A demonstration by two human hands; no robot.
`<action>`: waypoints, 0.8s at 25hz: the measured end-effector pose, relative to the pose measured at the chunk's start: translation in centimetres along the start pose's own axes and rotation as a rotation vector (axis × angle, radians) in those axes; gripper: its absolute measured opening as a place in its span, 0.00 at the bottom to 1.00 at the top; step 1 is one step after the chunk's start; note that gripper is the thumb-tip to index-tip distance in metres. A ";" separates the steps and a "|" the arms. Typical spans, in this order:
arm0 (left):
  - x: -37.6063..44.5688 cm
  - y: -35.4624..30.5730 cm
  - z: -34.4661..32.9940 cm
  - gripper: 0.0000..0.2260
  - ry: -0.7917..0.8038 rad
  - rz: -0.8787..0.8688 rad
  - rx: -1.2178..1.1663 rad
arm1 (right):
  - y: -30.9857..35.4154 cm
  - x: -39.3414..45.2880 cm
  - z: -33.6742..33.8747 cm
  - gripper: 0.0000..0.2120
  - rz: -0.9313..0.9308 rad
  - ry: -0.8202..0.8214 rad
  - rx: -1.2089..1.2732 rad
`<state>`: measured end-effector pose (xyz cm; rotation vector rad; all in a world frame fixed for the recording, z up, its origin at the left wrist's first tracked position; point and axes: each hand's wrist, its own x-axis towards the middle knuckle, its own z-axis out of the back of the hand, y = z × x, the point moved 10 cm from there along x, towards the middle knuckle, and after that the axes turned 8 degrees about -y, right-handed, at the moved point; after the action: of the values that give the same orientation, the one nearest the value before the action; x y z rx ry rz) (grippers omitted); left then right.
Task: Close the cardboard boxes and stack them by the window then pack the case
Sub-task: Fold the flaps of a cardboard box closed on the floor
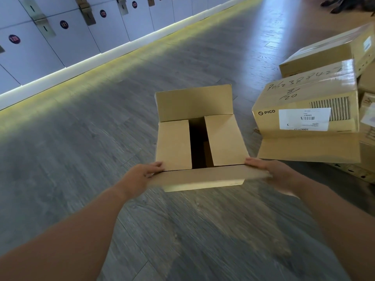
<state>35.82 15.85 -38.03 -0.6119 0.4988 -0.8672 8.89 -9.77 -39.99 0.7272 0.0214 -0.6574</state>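
Note:
A small cardboard box (199, 142) hangs above the floor between my two hands. Its two short inner flaps are folded in, leaving a dark gap down the middle. The far long flap stands upright; the near long flap sticks out toward me. My left hand (142, 175) grips the box's near left corner, fingers curled over the edge. My right hand (272, 173) grips the near right corner beside the near flap. Most of both palms is hidden by the cardboard.
A pile of closed cardboard boxes sits at the right, with a PICO-marked box (304, 110) on top in front and another box (328, 51) behind. Numbered white lockers (67, 33) line the wall at upper left. Grey wood floor (81, 138) spreads all round.

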 end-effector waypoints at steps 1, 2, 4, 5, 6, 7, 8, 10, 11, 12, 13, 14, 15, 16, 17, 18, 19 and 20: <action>0.1 -0.3 0.4 0.17 -0.020 0.002 -0.033 | -0.1 0.0 0.6 0.14 -0.059 -0.067 0.101; 0.3 -0.7 0.9 0.13 -0.059 -0.005 -0.019 | -0.2 0.1 1.2 0.08 -0.122 -0.139 0.225; 0.8 -1.2 1.5 0.11 -0.140 0.026 -0.066 | 0.1 0.4 2.2 0.15 -0.157 -0.322 0.331; 1.0 -1.2 1.7 0.10 -0.190 0.063 -0.115 | 0.3 0.3 2.6 0.14 -0.181 -0.424 0.309; 1.3 -1.1 2.0 0.09 -0.253 0.104 -0.135 | 0.7 0.1 3.1 0.09 -0.202 -0.529 0.261; 1.5 -0.9 2.3 0.09 -0.320 0.144 -0.125 | 1.3 -0.1 3.1 0.05 -0.235 -0.595 0.195; 1.7 -0.7 2.5 0.09 -0.375 0.182 -0.087 | 1.7 -0.3 2.8 0.11 -0.270 -0.636 0.130; 1.9 -0.2 2.6 0.11 -0.436 0.255 -0.021 | 2.4 -0.3 2.4 0.28 -0.270 -0.664 0.060; 2.0 -0.1 2.6 0.13 -0.444 0.276 0.003 | 2.6 -0.2 2.4 0.34 -0.263 -0.671 0.054; 2.2 -0.3 2.5 0.14 -0.432 0.280 0.030 | 2.8 -0.2 2.2 0.36 -0.246 -0.661 0.041; 2.6 -0.7 2.0 0.16 -0.402 0.266 0.046 | 2.7 -0.2 2.0 0.32 -0.215 -0.644 -0.005; 2.9 -1.2 1.4 0.17 -0.363 0.242 0.050 | 2.7 -0.4 1.6 0.25 -0.171 -0.625 -0.066; 3.2 -1.7 0.6 0.19 -0.318 0.220 0.061 | 2.9 -0.8 1.4 0.18 -0.117 -0.635 -0.115; 3.5 -2.1 -0.3 0.21 -0.266 0.203 0.100 | 3.0 -1.5 1.4 0.13 -0.059 -0.673 -0.137; 3.7 -2.2 -1.0 0.23 -0.218 0.192 0.166 | 3.1 -2.4 1.3 0.08 0.005 -0.708 -0.133; 3.8 -2.2 -1.5 0.23 -0.176 0.187 0.230 | 3.1 -3.2 1.1 0.05 0.059 -0.725 -0.125; 4.0 -2.1 -1.7 0.24 -0.151 0.185 0.257 | 2.8 -3.9 1.1 0.03 0.097 -0.734 -0.122; 4.2 -2.0 -1.8 0.25 -0.141 0.189 0.236 | 2.3 -4.4 1.3 0.04 0.096 -0.730 -0.114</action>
<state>35.90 10.90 -38.64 -0.3986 0.3152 -0.6855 6.42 -6.93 -36.54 0.3438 -0.6379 -0.7907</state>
